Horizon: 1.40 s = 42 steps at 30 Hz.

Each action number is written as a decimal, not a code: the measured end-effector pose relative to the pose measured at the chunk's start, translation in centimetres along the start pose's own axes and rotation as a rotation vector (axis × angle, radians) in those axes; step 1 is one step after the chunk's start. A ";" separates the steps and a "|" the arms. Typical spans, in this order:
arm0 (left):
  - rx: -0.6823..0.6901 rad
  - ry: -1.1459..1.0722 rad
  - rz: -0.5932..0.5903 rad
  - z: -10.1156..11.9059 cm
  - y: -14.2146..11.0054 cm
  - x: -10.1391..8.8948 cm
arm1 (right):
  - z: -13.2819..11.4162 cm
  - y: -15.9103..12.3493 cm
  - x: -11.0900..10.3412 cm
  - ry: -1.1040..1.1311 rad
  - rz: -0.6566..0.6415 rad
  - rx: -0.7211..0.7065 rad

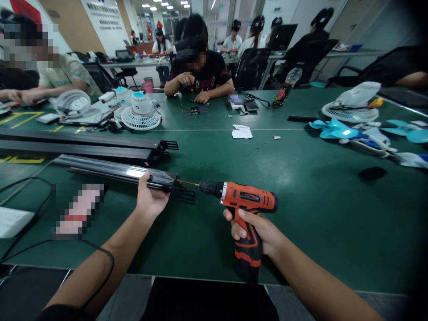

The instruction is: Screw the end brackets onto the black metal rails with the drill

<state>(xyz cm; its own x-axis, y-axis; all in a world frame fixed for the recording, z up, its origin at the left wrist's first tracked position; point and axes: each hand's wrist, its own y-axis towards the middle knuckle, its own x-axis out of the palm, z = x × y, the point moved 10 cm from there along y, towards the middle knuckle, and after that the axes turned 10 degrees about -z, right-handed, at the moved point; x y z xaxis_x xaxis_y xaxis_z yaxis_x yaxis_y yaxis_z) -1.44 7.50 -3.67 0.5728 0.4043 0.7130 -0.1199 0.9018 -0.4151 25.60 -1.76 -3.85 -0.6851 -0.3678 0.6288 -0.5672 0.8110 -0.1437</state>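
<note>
My right hand (256,229) is wrapped round the grip of an orange and black cordless drill (250,197), its index finger by the trigger. The drill points left, and its long thin bit (189,182) reaches the end of a long black metal profile (123,171) with a shiny top. Whether the tip sits in a screw there is too small to tell. My left hand (152,196) grips this profile near that end, thumb on top and fingers underneath. A black slotted bracket (183,194) sticks out below the bit.
More black profiles (83,145) lie behind on the green table (301,232). Fan parts (142,113) stand at the back left, blue fan blades (334,129) at the right. A bottle (286,89) and white paper (242,131) lie farther back. A person (200,67) works opposite.
</note>
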 end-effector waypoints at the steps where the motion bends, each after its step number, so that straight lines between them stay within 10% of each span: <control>1: 0.001 0.003 -0.002 0.0 0.0 0.0 | 0.0 0.0 0.1 -0.003 -0.004 0.007; 42: 0.000 0.023 -0.003 0.1 0.0 0.0 | 0.0 0.0 0.2 -0.007 -0.009 0.020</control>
<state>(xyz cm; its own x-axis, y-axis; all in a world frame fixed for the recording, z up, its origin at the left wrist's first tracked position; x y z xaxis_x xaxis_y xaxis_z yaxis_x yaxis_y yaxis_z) -1.47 7.53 -3.62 0.5913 0.3980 0.7014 -0.1180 0.9030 -0.4130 25.43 -1.85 -3.71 -0.6829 -0.3784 0.6248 -0.5823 0.7984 -0.1530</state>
